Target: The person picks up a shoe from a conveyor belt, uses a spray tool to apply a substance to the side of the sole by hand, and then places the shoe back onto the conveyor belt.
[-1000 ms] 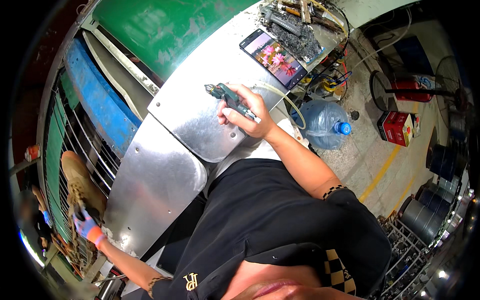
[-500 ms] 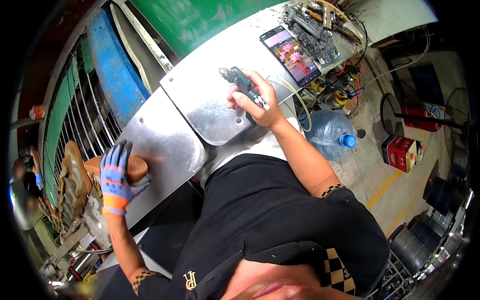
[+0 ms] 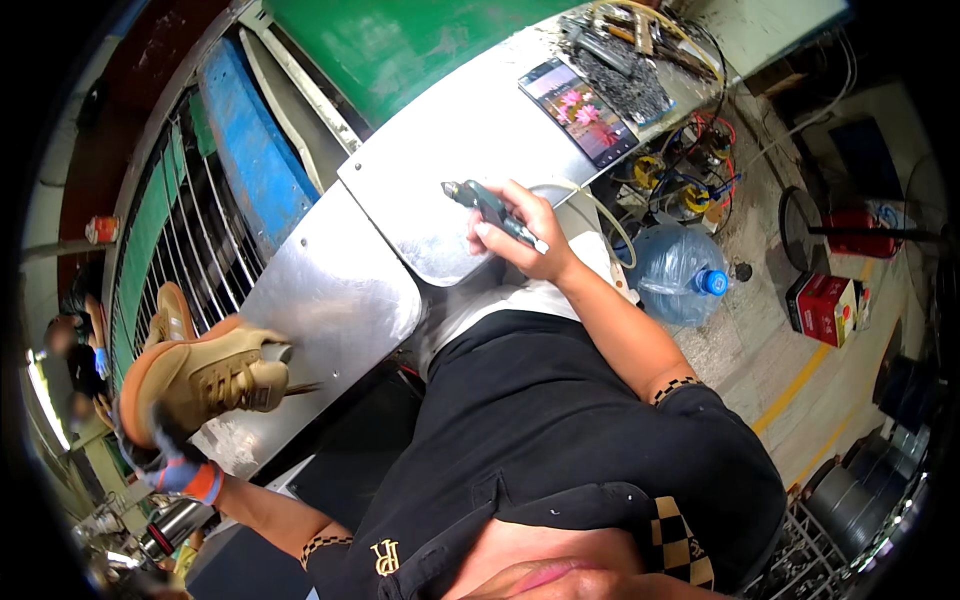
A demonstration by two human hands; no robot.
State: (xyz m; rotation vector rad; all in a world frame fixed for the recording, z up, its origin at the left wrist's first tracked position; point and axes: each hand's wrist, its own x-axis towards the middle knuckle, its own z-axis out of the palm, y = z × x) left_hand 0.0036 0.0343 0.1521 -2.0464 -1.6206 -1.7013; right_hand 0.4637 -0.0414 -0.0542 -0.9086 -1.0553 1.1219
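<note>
My right hand (image 3: 528, 238) is closed around a dark green pen-shaped rotary tool (image 3: 488, 204), its tip pointing left over a curved shiny metal sheet (image 3: 420, 215). My left hand (image 3: 172, 462), in a blue and orange glove, grips the heel of a tan lace-up shoe (image 3: 215, 375). The shoe's toe lies at the left edge of a second metal sheet (image 3: 335, 305). Most of my left hand is hidden behind the shoe.
A phone with a lit screen (image 3: 585, 110) lies on the bench beside a pile of tools and wires (image 3: 640, 60). A big blue water bottle (image 3: 675, 272) and a red box (image 3: 825, 305) stand on the floor at right. Another tan shoe (image 3: 170, 315) rests by the metal grille (image 3: 215, 235).
My left hand has come up from the lower left, taken the tan shoe and brought it rightward to the metal sheet. My right hand keeps hold of the rotary tool.
</note>
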